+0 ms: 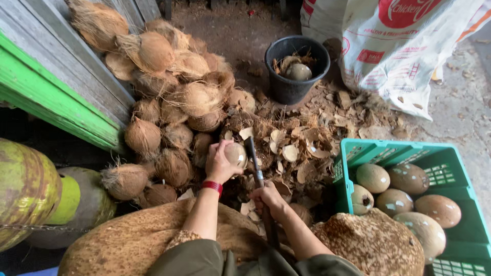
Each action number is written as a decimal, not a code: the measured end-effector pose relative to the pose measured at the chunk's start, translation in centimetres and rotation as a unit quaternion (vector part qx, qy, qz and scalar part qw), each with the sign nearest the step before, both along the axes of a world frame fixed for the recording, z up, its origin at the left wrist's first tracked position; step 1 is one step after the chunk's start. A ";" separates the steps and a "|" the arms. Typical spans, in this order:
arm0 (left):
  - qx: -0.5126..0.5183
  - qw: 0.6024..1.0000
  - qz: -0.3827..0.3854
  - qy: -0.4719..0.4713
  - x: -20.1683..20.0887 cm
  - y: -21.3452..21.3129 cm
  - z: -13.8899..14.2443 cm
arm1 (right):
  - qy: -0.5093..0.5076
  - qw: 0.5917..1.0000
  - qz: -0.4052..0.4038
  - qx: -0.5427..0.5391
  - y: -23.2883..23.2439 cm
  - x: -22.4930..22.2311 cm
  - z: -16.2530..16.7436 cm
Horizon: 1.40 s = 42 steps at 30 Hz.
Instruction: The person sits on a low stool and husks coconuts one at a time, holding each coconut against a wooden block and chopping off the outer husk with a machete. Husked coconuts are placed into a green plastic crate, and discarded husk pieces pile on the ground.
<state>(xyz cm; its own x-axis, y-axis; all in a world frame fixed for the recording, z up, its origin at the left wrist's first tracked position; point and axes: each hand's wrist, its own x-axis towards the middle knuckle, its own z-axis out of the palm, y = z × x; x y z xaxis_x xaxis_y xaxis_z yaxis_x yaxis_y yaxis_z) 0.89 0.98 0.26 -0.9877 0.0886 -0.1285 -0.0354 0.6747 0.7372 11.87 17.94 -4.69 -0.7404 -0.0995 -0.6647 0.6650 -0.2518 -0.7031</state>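
Two hands work over a heap of shell chips (302, 148) on the ground. Left hand (219, 164) (red band at the wrist) is closed around a pale peeled coconut (236, 153); right hand (267, 198) grips the handle of a long dark knife (254, 163), its blade just beside the coconut. Husked coconuts (169, 102) are piled to the left, peeled ones in a green crate (450, 168) to the right, a black bucket (296, 61) beyond.

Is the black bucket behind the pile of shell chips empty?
No: the black bucket holds one rounded peeled coconut with some husk fibre beside it.
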 end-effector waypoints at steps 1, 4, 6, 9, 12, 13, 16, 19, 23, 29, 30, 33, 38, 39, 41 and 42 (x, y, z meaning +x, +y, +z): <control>0.017 1.000 0.013 0.016 0.2 -0.4 -0.4 | 0.002 1.000 0.017 0.004 -0.2 -0.1 1.1; 0.072 0.996 0.037 0.042 0.9 -0.6 -1.4 | 0.013 0.997 0.048 0.061 -1.2 -0.2 5.3; 0.109 0.993 0.038 0.008 1.2 0.1 -1.6 | 0.013 0.994 0.054 0.090 -1.1 0.0 8.3; 0.041 0.998 0.019 -0.054 1.0 1.2 -1.5 | 0.054 0.995 0.040 0.070 0.4 0.6 11.7; 0.119 0.987 0.049 -0.094 0.3 1.4 -0.8 | 0.199 0.979 0.003 0.044 1.5 1.6 12.1; 0.089 0.990 0.052 -0.099 0.1 1.5 -0.6 | 0.271 0.960 -0.007 0.063 1.5 1.8 11.3; 0.038 0.994 0.052 -0.085 -0.5 1.2 -0.5 | 0.373 0.909 -0.049 0.177 0.0 1.1 6.8; 0.082 0.993 0.052 -0.068 -0.3 0.6 -1.1 | 0.071 0.991 0.040 0.110 0.0 0.5 1.6; 0.139 0.988 0.027 -0.067 0.0 -0.3 -2.0 | -0.071 0.996 -0.046 0.001 1.4 0.1 -1.5; 0.053 0.996 0.010 -0.071 -0.5 0.2 -1.1 | 0.094 0.980 0.021 0.174 1.5 -0.1 3.5; 0.031 0.994 0.011 -0.100 -0.6 0.4 -0.7 | 0.124 0.974 0.016 0.189 1.3 0.0 4.5; -0.029 0.991 -0.020 -0.126 -1.1 1.2 0.4 | 0.295 0.930 0.004 0.218 0.0 0.7 5.7; 0.001 0.994 -0.016 -0.105 -1.5 0.7 0.6 | 0.210 0.959 -0.019 0.190 0.3 0.3 2.3; 0.030 0.994 -0.009 -0.102 -1.5 0.3 0.4 | 0.083 0.990 -0.038 0.107 1.0 -0.1 1.5; 0.036 0.994 -0.010 -0.103 -1.3 -0.6 -0.2 | -0.047 0.996 -0.071 -0.009 2.2 -0.6 0.0; 0.048 0.994 -0.006 -0.101 -1.1 -0.8 -0.6 | -0.051 0.995 -0.078 -0.028 2.9 -0.9 -0.4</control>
<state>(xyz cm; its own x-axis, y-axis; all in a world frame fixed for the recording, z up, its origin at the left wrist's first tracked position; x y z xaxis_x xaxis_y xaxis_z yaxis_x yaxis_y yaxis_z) -0.20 0.22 -0.35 -0.9413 0.1222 -0.3145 -0.1815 0.6026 0.7771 11.01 20.86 -5.09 -0.6784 -0.0273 -0.7342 0.6823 -0.3941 -0.6158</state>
